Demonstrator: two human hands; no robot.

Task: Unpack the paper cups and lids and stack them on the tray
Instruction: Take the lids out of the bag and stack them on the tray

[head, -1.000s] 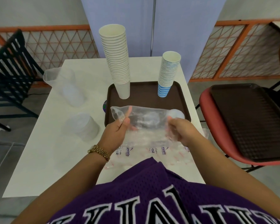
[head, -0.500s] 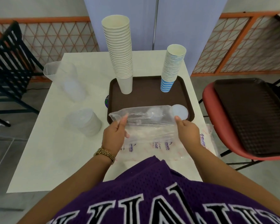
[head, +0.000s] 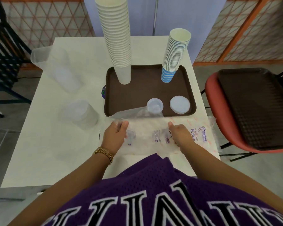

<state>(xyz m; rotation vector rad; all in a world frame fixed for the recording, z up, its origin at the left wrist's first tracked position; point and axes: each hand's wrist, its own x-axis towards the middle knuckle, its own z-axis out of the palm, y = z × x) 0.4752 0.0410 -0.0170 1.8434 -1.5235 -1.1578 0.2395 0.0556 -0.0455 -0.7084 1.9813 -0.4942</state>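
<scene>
A brown tray [head: 137, 88] lies on the white table. On it stand a tall white paper cup stack [head: 116, 38] and a shorter blue-striped cup stack [head: 173, 57]. A low stack of white lids [head: 179, 104] sits at the tray's front right. A second lid stack [head: 154, 106] sits beside it, at the mouth of a clear plastic bag [head: 137, 114]. My left hand [head: 115, 136] pinches the bag's left end. My right hand [head: 180, 132] grips its right side, thumb up, over flat printed cup wrappers [head: 201, 137].
Two clear bags of lids lie on the table's left, one near [head: 82, 114] and one further back [head: 59, 67]. A red chair [head: 211, 98] with a dark tray [head: 255, 108] on it stands to the right. A black chair [head: 3, 46] stands at the left.
The bag was held above the tray's front edge. Both hands have drawn it back toward me, and two lid stacks now sit on the tray.
</scene>
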